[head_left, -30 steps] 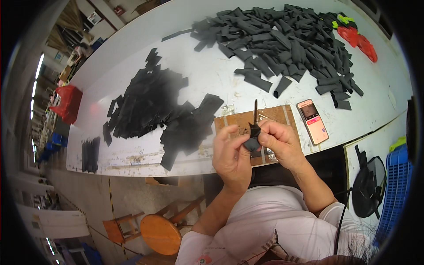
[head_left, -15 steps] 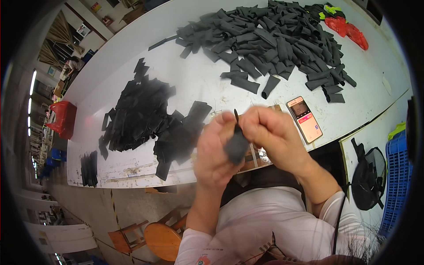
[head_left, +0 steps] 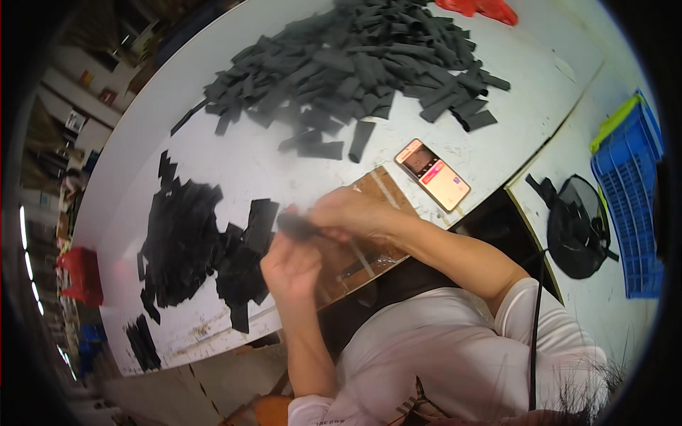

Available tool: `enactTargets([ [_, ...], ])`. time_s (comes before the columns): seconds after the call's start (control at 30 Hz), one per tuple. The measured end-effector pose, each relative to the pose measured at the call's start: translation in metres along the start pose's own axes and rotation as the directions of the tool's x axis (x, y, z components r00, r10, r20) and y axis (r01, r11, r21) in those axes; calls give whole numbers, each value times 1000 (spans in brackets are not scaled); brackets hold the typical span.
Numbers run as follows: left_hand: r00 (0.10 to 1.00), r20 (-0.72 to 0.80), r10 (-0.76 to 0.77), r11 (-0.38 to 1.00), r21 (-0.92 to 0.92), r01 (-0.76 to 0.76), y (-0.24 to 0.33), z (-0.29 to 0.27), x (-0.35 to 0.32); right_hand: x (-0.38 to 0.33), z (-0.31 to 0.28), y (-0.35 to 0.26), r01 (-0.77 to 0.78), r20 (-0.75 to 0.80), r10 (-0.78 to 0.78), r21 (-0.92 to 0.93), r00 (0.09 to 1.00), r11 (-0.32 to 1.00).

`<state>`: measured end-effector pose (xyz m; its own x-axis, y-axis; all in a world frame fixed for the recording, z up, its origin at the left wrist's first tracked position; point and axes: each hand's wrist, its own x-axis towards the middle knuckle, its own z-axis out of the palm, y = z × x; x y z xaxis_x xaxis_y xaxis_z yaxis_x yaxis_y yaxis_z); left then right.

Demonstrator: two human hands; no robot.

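My left hand (head_left: 291, 268) and my right hand (head_left: 353, 213) are both closed on one small dark fabric piece (head_left: 297, 226), held between them above the table. Motion blurs the piece and the fingertips. Just left of my left hand lie several flat black pieces (head_left: 241, 273), spilling from a larger heap of flat black fabric pieces (head_left: 181, 238). Farther off, beyond my hands, spreads a big pile of dark grey fabric tubes (head_left: 334, 71). Under my right hand is a brown board (head_left: 387, 192) at the table's near edge.
A lit phone (head_left: 433, 174) lies right of the board. At the right are a black mesh item (head_left: 579, 227) and a blue plastic basket (head_left: 629, 199). A red bag (head_left: 483, 8) lies at the far edge, a red container (head_left: 82, 275) at the left, near a stack of black strips (head_left: 144, 343).
The view has swung, so the piles and phone sit elsewhere in the picture. Both hands have moved left toward the flat pieces, still holding a dark piece, and more of the board shows.
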<state>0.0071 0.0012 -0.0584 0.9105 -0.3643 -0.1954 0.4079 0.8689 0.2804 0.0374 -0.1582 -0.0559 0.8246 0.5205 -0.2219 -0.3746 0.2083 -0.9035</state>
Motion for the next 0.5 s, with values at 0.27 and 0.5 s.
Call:
enactTargets([
  [0.27, 943, 132, 305, 798, 505, -328, -8, 14, -11, 16, -6, -16, 213, 286, -169, -132, 943, 968],
  [0.5, 746, 296, 596, 145, 874, -463, -19, -3, 1, 14, -13, 20, 60, 113, -58, -16, 992, 998],
])
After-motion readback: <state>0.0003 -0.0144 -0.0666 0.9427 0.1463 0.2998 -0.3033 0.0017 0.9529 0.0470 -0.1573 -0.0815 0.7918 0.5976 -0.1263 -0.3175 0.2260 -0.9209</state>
